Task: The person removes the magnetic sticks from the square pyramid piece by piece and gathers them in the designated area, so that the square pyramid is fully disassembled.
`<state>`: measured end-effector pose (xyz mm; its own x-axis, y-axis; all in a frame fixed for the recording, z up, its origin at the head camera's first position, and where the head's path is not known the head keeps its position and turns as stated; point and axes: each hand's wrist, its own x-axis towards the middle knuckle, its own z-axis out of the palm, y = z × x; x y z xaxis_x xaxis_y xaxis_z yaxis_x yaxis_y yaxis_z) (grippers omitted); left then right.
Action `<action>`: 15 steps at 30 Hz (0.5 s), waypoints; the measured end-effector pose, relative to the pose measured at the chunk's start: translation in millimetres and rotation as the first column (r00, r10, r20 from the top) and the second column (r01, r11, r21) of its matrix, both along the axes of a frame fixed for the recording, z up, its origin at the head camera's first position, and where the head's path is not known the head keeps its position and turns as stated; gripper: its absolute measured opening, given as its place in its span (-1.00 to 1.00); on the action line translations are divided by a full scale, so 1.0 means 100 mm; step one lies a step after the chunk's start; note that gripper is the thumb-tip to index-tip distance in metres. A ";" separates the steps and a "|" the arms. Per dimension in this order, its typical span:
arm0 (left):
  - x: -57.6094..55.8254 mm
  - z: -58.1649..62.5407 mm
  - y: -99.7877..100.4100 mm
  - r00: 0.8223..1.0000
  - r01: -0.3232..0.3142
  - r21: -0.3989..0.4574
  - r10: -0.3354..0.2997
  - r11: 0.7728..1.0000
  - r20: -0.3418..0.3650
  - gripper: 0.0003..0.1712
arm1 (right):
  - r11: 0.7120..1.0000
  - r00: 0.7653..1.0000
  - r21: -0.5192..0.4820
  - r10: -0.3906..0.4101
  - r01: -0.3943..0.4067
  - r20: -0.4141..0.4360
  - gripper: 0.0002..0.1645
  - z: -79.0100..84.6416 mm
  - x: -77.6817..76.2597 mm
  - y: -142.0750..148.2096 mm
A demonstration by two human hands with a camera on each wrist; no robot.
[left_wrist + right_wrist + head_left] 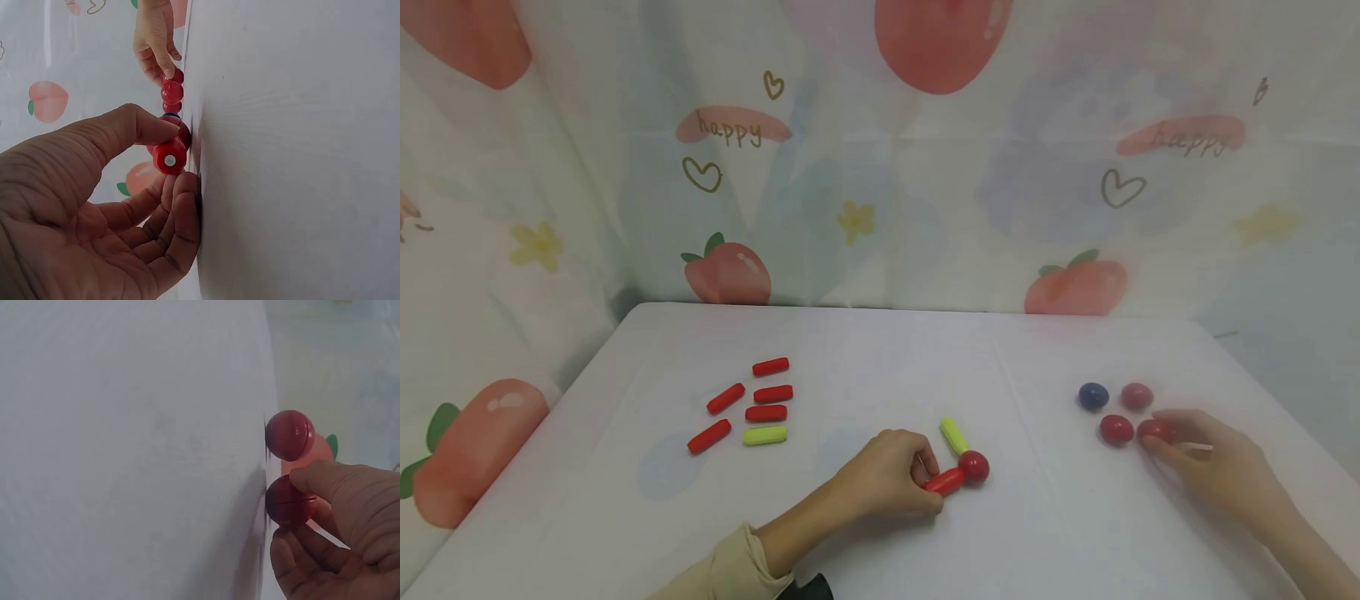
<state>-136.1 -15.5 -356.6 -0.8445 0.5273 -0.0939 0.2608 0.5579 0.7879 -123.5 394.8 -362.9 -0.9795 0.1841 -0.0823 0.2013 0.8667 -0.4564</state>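
My left hand (891,475) pinches a red rod (945,482) between thumb and fingers; in the left wrist view a pale round disc shows in the rod's near end (170,160). The rod's far tip meets a red ball (974,467), and a yellow-green rod (953,436) reaches back from that same ball. At the right, my right hand (1221,462) holds another red ball (291,501) between thumb and fingertips, low at the tabletop. A second red ball (290,435) lies just beside it.
Several red rods (766,412) and one yellow-green rod (765,435) lie at the left of the white table (880,350). A blue ball (1093,396), a pinkish-red ball (1137,396) and a red ball (1116,429) sit near my right hand. A printed curtain (925,208) hangs behind.
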 end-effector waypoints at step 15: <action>-0.07 -0.02 -0.12 0.999 -0.008 0.067 0.011 0.998 -0.034 -0.89 | 0.935 0.795 0.119 0.348 -0.335 -0.496 -0.54 0.30 0.27 -1.07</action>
<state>-142.7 -27.5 -358.8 -0.8517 0.5233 -0.0290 0.2836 0.5066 0.8142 -96.2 287.8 -333.3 -0.8822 -0.1746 0.4374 -0.3606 0.8478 -0.3889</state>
